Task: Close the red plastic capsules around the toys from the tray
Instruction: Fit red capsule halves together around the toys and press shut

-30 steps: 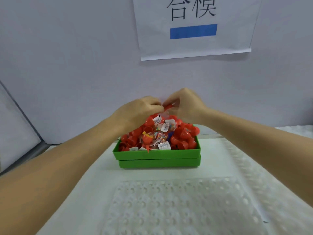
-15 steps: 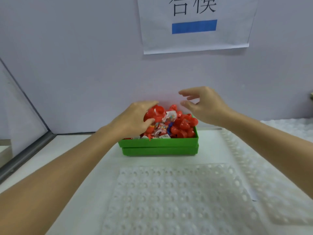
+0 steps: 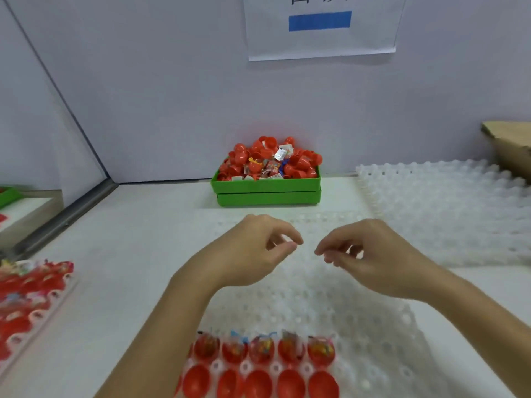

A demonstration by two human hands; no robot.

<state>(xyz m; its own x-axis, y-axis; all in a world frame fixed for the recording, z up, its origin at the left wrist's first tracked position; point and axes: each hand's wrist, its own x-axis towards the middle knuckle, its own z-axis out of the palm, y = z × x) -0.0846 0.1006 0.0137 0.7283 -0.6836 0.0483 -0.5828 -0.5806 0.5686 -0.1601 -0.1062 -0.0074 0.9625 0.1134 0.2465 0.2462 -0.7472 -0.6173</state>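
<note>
A green box (image 3: 267,186) heaped with red capsule halves (image 3: 298,165) and wrapped toys stands at the back by the wall. In front of me lies a white dimpled tray (image 3: 359,326). Its near rows hold open red capsules (image 3: 260,383), and the row behind them has toys (image 3: 263,347) inside. My left hand (image 3: 253,251) and my right hand (image 3: 370,257) hover side by side over the tray's middle, a small gap between their fingertips. The fingers of both are loosely curled and I see nothing in either hand.
Another tray full of red capsules with toys (image 3: 28,300) lies at the left edge. A stack of white dimpled trays (image 3: 448,208) sits at the right, with a cardboard box (image 3: 511,145) behind it. A paper sign (image 3: 320,27) hangs on the wall.
Both hands have drawn back from the green box to above the white tray. The left hand no longer holds a red capsule. The view has tilted down.
</note>
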